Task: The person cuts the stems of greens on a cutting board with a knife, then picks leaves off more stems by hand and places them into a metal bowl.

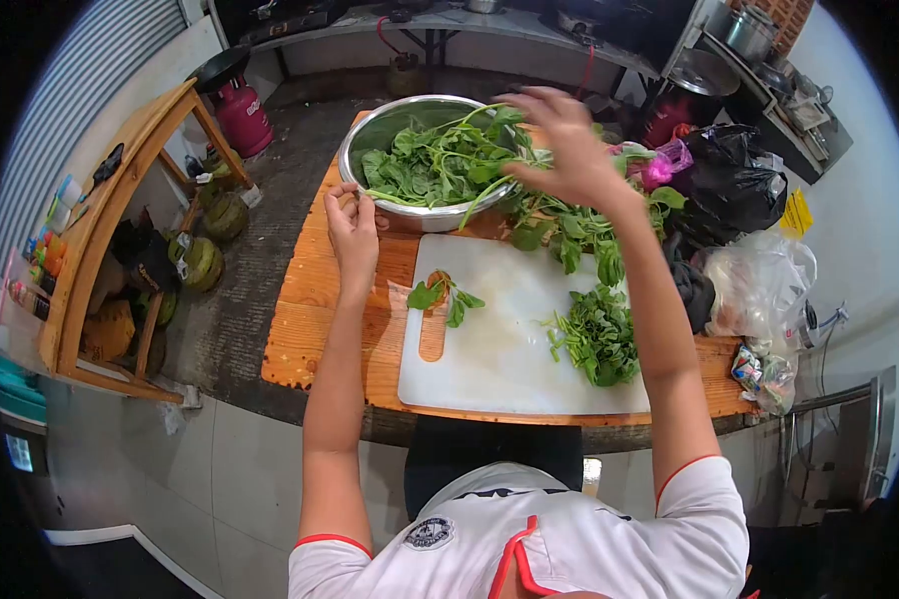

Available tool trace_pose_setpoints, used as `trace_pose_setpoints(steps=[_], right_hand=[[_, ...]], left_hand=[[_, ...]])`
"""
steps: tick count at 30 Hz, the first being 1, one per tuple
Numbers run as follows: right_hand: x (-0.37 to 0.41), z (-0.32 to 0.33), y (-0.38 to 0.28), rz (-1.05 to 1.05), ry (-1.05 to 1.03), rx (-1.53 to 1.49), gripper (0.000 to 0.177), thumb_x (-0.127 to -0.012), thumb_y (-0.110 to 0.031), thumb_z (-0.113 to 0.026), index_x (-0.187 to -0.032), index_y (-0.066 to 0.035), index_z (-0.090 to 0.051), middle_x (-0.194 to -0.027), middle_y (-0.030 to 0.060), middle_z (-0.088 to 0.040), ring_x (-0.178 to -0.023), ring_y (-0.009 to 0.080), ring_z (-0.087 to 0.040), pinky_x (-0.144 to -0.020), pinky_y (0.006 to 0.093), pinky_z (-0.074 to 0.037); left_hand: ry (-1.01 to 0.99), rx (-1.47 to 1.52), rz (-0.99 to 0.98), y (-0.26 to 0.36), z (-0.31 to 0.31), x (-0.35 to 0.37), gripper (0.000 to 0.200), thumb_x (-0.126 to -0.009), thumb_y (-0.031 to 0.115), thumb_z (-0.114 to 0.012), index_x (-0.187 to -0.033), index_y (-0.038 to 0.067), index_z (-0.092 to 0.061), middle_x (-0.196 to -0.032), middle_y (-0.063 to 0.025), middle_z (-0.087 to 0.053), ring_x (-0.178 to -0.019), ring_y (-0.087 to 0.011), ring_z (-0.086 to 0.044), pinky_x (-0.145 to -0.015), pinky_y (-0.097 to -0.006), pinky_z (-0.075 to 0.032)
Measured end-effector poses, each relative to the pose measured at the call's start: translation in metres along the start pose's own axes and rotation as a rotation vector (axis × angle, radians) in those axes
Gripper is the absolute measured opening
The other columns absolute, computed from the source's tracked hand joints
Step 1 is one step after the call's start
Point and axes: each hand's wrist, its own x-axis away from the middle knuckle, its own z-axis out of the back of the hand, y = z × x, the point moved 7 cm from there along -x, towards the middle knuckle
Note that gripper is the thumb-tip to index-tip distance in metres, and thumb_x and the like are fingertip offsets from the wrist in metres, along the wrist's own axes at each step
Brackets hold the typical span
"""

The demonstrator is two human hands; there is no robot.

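My left hand (pixel 353 222) is at the near left rim of a metal bowl (pixel 347 165), its fingers pinched on the end of a green stem that runs along the rim. Leafy greens (pixel 420 160) fill the bowl. My right hand (pixel 567 150) is raised over the bowl's right side, fingers apart, above a pile of uncut leafy greens (pixel 569 228). Below, a white cutting board (pixel 504 344) bears a heap of cut greens (pixel 606 334) on its right. A small leafy sprig (pixel 448 298) lies by the board's handle slot.
A wooden table (pixel 305 319) carries the bowl and board. On its right are a black plastic bag (pixel 734 185), a pink bag (pixel 659 165) and a clear plastic bag (pixel 754 285). A wooden rack (pixel 75 299) stands left, with green gas cylinders (pixel 202 262) beneath and a pink cylinder (pixel 242 118) behind.
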Motion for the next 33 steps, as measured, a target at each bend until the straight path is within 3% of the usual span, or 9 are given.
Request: trace_pose_setpoints(steps=[5, 8, 11, 12, 17, 20, 24, 26, 33], right_hand=[[-0.072, -0.124, -0.001, -0.002, -0.628, 0.197, 0.121, -0.064, -0.047, -0.086, -0.163, -0.021, -0.021, -0.165, 0.0163, -0.029, -0.154, 0.04, -0.019, -0.123, 0.0513, -0.027], [-0.083, -0.161, 0.024, -0.075, -0.786, 0.222, 0.109, -0.068, -0.041, -0.084, -0.16, -0.019, -0.031, -0.157, 0.0187, -0.042, -0.149, 0.0366, -0.033, -0.121, 0.0513, -0.031], [-0.094, -0.158, 0.034, 0.023, -0.889, 0.362, 0.07, -0.073, -0.04, -0.085, -0.132, -0.01, -0.065, -0.133, 0.0163, -0.065, -0.127, 0.0331, -0.06, -0.108, 0.0559, -0.046], [-0.091, -0.138, 0.039, -0.026, -0.821, 0.402, 0.041, -0.079, -0.028, -0.079, -0.112, -0.004, -0.074, -0.113, 0.0151, -0.074, -0.11, 0.0296, -0.07, -0.1, 0.0481, -0.053], [-0.063, 0.0, 0.046, -0.157, -0.541, 0.174, 0.042, -0.075, -0.008, -0.073, -0.117, -0.005, -0.073, -0.112, 0.0184, -0.072, -0.11, 0.036, -0.067, -0.099, 0.0447, -0.052], [-0.024, 0.038, 0.096, 0.043, -0.299, 0.249, 0.04, -0.071, -0.013, -0.081, -0.109, -0.003, -0.072, -0.099, 0.016, -0.069, -0.098, 0.0381, -0.065, -0.085, 0.0457, -0.052], [0.036, 0.009, 0.135, -0.056, -0.465, 0.215, 0.051, -0.069, -0.014, -0.083, -0.118, -0.005, -0.07, -0.106, 0.0161, -0.065, -0.108, 0.0361, -0.062, -0.094, 0.0437, -0.05], [0.057, -0.008, 0.127, -0.119, -0.611, 0.108, 0.065, -0.068, -0.013, -0.081, -0.13, -0.004, -0.064, -0.129, 0.019, -0.058, -0.122, 0.0364, -0.056, -0.106, 0.0448, -0.045], [-0.008, -0.013, 0.016, 0.09, -0.392, -0.204, 0.061, -0.085, -0.042, -0.071, -0.131, -0.003, -0.064, -0.127, 0.0222, -0.061, -0.122, 0.0379, -0.058, -0.108, 0.0462, -0.045]], left_hand=[[-0.017, -0.01, 0.002, 0.0, 0.001, 0.002, 0.024, -0.104, 0.011, -0.054, -0.124, 0.006, -0.041, -0.084, -0.009, -0.066, -0.065, -0.0105, -0.061, -0.06, -0.025, -0.049], [-0.025, 0.012, 0.005, 0.0, 0.0, 0.0, 0.026, -0.103, 0.01, -0.054, -0.125, 0.005, -0.041, -0.085, -0.0097, -0.067, -0.067, -0.0101, -0.061, -0.06, -0.0247, -0.049], [-0.03, 0.038, 0.025, 0.001, 0.0, 0.002, 0.025, -0.103, 0.009, -0.054, -0.124, 0.004, -0.043, -0.089, -0.0099, -0.068, -0.068, -0.0095, -0.06, -0.062, -0.0252, -0.05], [-0.018, 0.028, 0.026, 0.004, 0.0, 0.003, 0.024, -0.102, 0.009, -0.054, -0.124, 0.004, -0.043, -0.09, -0.01, -0.068, -0.068, -0.0095, -0.06, -0.062, -0.0254, -0.05], [-0.004, -0.002, 0.053, 0.002, 0.0, 0.002, 0.02, -0.102, 0.008, -0.054, -0.12, 0.003, -0.047, -0.095, -0.0092, -0.069, -0.068, -0.0088, -0.06, -0.063, -0.0253, -0.051], [-0.016, -0.067, 0.042, 0.006, 0.0, 0.004, 0.021, -0.103, 0.009, -0.053, -0.123, 0.003, -0.052, -0.092, -0.0059, -0.069, -0.068, -0.0077, -0.06, -0.063, -0.025, -0.051], [-0.021, -0.179, -0.008, 0.015, -0.004, 0.005, 0.023, -0.103, 0.01, -0.053, -0.122, 0.004, -0.065, -0.078, 0.0003, -0.061, -0.065, -0.0054, -0.053, -0.058, -0.0243, -0.044], [-0.075, -0.244, 0.027, 0.01, 0.0, 0.005, 0.021, -0.103, 0.011, -0.055, -0.118, 0.004, -0.068, -0.073, 0.0024, -0.056, -0.063, -0.0046, -0.049, -0.056, -0.0245, -0.04], [-0.063, -0.351, -0.105, 0.026, 0.002, 0.007, 0.02, -0.099, 0.014, -0.06, -0.106, 0.002, -0.075, -0.069, 0.0022, -0.05, -0.062, -0.0052, -0.043, -0.054, -0.0259, -0.034]])
